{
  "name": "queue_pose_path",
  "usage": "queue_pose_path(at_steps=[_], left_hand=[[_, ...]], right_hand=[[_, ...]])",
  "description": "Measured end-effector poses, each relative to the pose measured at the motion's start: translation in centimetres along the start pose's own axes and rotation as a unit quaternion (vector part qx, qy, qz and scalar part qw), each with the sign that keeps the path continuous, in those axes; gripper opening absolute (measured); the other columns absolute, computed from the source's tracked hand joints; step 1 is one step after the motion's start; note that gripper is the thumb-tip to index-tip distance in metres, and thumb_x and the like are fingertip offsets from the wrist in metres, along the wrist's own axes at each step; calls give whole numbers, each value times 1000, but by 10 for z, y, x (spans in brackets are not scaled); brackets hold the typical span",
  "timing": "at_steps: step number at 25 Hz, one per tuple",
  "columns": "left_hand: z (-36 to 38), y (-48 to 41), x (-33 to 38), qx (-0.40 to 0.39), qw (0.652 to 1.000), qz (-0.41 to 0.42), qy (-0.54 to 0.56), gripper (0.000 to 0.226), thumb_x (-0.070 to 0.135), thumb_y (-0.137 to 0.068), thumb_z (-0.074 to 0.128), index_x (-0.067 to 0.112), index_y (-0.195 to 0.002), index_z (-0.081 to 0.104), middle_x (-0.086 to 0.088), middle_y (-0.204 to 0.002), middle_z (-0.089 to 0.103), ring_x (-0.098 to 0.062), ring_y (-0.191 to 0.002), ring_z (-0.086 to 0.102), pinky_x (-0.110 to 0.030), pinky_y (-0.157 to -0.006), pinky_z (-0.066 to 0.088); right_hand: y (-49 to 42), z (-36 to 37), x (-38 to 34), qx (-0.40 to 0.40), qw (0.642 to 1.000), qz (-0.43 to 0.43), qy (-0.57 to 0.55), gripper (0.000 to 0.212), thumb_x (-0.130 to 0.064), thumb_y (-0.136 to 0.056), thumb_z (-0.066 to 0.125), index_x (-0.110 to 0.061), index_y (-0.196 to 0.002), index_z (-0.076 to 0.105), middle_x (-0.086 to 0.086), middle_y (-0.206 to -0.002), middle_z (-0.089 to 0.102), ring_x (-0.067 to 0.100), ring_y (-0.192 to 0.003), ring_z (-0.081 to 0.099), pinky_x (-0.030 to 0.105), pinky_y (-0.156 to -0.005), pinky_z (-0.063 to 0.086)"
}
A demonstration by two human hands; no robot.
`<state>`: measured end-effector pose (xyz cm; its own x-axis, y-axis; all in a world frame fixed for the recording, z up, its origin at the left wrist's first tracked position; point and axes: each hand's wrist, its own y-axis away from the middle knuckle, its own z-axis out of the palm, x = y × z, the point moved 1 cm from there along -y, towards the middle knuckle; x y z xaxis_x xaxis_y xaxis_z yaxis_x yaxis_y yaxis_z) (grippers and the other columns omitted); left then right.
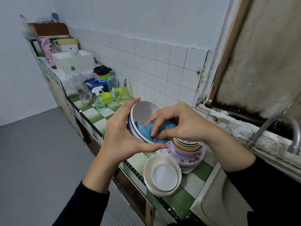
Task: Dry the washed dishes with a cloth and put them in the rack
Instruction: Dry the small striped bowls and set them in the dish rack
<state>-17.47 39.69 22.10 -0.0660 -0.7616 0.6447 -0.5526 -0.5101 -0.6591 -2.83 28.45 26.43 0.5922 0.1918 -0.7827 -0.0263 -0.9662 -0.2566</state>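
Observation:
My left hand point(118, 132) grips a white bowl point(141, 111) with blue rim stripes, tilted on its side above the counter. Inside the bowl lies a blue cloth point(147, 129), and my right hand point(179, 124) pinches it against the bowl's inner wall. Under my right hand stands a stack of coloured bowls point(184, 148) on flowered plates point(193, 160). Nearer me sits a stack of cream bowls point(148, 170) with a small white dish inside. A dish rack point(47, 28) is at the far end of the counter.
The green and white tiled counter point(97, 115) carries spray bottles point(98, 101), a glass jar point(85, 97), a yellow bowl and plastic boxes. A white box point(78, 60) stands further back. A steel sink point(218, 198) and tap point(293, 136) are at the right.

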Motion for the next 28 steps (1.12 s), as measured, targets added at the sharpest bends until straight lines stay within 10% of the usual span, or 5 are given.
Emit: queue_pose_path(at_steps=[6, 11, 15, 22, 28], left_hand=[[9, 1, 6, 0, 1000, 27, -7, 111, 64, -40, 82, 10, -132, 52, 8, -124, 60, -6, -117, 56, -41, -91, 53], [-1, 3, -5, -8, 999, 47, -17, 116, 64, -42, 84, 4, -135, 50, 1, -126, 60, -11, -117, 57, -42, -92, 52], [11, 10, -3, -16, 998, 52, -21, 113, 62, -47, 83, 1, -135, 46, 9, -129, 53, -3, -121, 50, -21, -101, 41], [2, 13, -22, 36, 998, 36, -24, 116, 61, -47, 83, 4, -139, 41, -3, -130, 49, -11, -123, 49, -24, -102, 42], [12, 17, -19, 25, 999, 33, -26, 113, 60, -50, 83, -1, -137, 43, -8, -129, 53, -16, -121, 51, -18, -103, 37]], right_hand=[[-8, 16, 10, 212, 961, -33, 177, 28, 0, -73, 74, -24, -88, 80, -8, -105, 69, 3, -99, 60, 16, -91, 46], [-2, -1, -3, -33, 996, -19, 77, 30, 4, -70, 70, -22, -80, 80, -8, -106, 71, 5, -101, 64, 23, -95, 48], [-9, -2, 2, 96, 964, -45, 243, 31, 5, -71, 68, -20, -84, 80, -1, -105, 72, 0, -98, 58, -1, -88, 35], [-9, 17, 3, 35, 999, 15, 16, 38, 13, -77, 64, -21, -86, 76, -5, -106, 70, 9, -105, 65, 27, -95, 52], [-17, 44, 9, 223, 975, -13, 15, 33, 1, -76, 65, -28, -86, 75, -5, -104, 71, 6, -101, 65, 23, -96, 49]])
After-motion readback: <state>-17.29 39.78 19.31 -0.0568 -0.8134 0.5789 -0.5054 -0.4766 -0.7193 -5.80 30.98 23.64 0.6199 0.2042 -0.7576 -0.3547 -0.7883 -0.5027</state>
